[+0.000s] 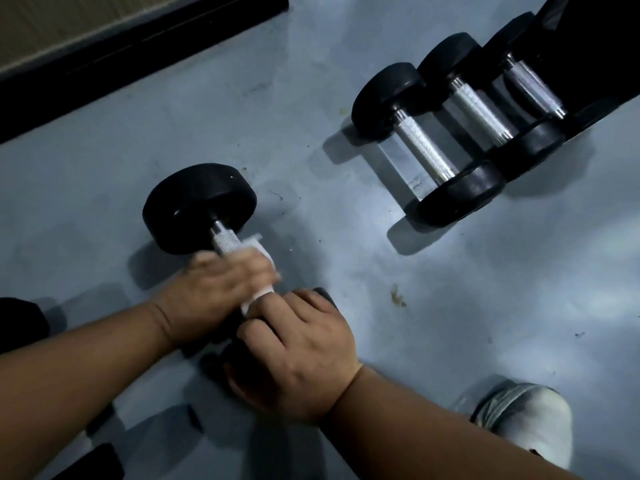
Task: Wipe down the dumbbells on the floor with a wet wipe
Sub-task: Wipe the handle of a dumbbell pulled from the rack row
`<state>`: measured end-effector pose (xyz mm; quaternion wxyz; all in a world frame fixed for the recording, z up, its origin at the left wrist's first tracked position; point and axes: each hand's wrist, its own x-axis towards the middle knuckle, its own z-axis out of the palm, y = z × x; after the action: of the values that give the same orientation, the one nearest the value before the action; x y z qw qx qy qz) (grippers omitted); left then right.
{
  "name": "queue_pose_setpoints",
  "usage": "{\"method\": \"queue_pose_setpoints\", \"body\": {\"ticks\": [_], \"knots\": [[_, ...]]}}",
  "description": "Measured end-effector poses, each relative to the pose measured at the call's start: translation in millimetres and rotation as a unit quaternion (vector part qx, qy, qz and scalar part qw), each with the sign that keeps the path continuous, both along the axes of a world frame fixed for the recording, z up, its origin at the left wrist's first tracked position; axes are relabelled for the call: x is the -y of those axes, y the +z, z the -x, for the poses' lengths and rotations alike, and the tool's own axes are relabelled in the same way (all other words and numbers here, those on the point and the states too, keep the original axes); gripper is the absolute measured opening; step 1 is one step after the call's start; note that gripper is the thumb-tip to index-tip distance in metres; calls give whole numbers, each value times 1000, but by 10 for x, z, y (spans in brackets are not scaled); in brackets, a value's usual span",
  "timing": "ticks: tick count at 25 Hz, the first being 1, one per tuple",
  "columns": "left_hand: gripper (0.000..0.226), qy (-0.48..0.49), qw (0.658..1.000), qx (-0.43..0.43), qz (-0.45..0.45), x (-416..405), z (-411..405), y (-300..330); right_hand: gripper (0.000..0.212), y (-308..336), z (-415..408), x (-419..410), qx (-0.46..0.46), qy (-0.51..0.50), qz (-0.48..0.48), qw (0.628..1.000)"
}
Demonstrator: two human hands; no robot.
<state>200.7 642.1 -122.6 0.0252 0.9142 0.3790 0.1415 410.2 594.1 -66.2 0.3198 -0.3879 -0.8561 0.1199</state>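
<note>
A black dumbbell with a knurled metal handle lies on the grey floor at centre left. My left hand is closed around its handle with a white wet wipe wrapped under the fingers. My right hand grips the dumbbell's near black head, which is mostly hidden beneath it. Three more black dumbbells lie side by side at the upper right.
A dark baseboard runs along the wall at the upper left. My light-coloured shoe is at the lower right. Dark objects, partly cut off, sit at the left edge and the lower left. Small stains mark the floor.
</note>
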Motion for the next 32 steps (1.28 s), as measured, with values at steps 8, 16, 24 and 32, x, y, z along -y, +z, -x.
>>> {"method": "queue_pose_setpoints", "body": {"ticks": [8,16,24,32], "knots": [[39,-31,999,-14,13,138,-77,-112,22,-32,42,35,-28,-3,-31,999],[42,0,1000,-3,-8,282,-205,-41,20,-30,65,47,-27,-4,-39,999],[46,55,998,-10,17,292,-176,-102,18,-23,76,60,-21,-9,-42,999],[47,108,994,0,12,141,-81,-62,18,-33,92,63,-20,-15,-43,999]]}}
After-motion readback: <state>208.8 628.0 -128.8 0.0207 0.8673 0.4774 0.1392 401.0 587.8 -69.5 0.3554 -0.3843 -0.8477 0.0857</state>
